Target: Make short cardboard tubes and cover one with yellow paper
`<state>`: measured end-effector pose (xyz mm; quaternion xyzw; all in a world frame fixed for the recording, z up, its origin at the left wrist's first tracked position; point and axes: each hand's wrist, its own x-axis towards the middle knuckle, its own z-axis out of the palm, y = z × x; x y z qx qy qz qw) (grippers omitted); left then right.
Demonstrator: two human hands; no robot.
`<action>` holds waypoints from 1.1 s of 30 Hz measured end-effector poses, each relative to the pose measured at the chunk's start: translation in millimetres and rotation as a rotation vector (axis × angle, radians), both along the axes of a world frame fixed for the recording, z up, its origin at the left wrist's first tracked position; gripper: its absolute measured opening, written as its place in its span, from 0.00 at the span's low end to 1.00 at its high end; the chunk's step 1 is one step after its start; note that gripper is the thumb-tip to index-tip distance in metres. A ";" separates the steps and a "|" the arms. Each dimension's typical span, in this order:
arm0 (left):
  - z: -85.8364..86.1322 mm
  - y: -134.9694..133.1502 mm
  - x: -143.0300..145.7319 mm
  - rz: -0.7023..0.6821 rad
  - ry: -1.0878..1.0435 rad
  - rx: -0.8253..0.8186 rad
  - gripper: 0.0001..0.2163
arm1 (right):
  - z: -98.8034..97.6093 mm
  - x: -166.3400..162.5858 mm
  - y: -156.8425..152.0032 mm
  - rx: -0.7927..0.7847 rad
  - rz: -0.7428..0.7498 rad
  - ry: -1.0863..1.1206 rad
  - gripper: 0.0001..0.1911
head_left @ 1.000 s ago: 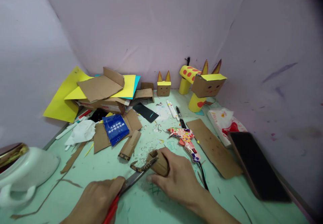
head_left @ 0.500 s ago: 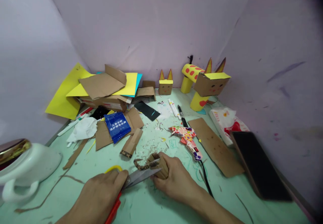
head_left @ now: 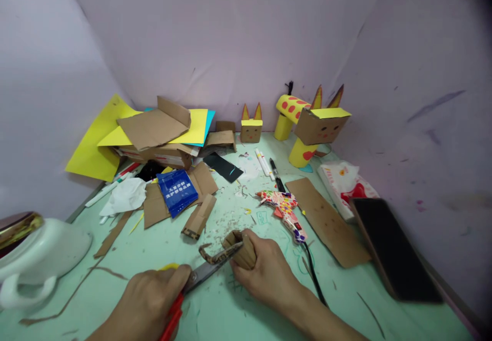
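My left hand (head_left: pixel 148 302) is closed round the red and yellow handles of a pair of scissors (head_left: pixel 200 274) low in the view. The blades point up and to the right into a small rolled piece of brown cardboard (head_left: pixel 240 249). A thin curled strip (head_left: pixel 207 253) hangs off that piece beside the blades. My right hand (head_left: pixel 265 272) grips the cardboard roll from the right, fingers wrapped over it, just above the green table (head_left: pixel 238 315).
A patterned glue gun (head_left: pixel 284 210) with a black cord lies beyond my right hand. A cardboard strip (head_left: pixel 326 223), a dark phone (head_left: pixel 392 249) and a tissue pack (head_left: pixel 346 182) sit right. Paper and cardboard scraps (head_left: pixel 154 136) pile left; a white kettle (head_left: pixel 34 264) stands near left. Cardboard animals (head_left: pixel 311 126) stand at the back.
The scissor blades opened half a second ago and have come together again on the cardboard roll. My right hand turned the roll slightly; the curled strip has shifted.
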<state>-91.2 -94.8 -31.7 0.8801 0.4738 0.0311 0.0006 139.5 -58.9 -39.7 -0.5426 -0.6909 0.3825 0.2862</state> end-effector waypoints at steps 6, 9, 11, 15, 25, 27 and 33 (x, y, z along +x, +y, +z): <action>5.9 3.3 5.6 0.084 -0.007 -0.139 0.12 | -1.4 -0.3 -0.2 0.039 -0.028 -0.054 0.09; 10.1 3.3 11.6 0.141 0.035 -0.262 0.13 | -3.5 -0.7 -1.7 0.076 -0.067 -0.070 0.14; 12.1 2.0 16.1 0.178 0.068 -0.312 0.15 | -5.5 -1.4 -2.8 0.099 -0.111 -0.107 0.16; 12.0 -1.6 22.2 0.228 0.104 -0.290 0.18 | -8.6 -2.8 -4.2 0.135 -0.221 -0.187 0.13; -9.0 -9.1 9.8 -0.007 0.074 0.093 0.17 | -8.0 -3.1 -6.3 0.181 -0.260 -0.164 0.11; -4.9 -8.3 14.4 -0.044 0.023 0.135 0.16 | -9.2 -4.7 -8.6 0.175 -0.240 -0.156 0.13; 4.0 -0.1 18.2 -0.011 -0.069 0.150 0.12 | -4.5 -5.1 -4.5 0.090 -0.245 -0.116 0.09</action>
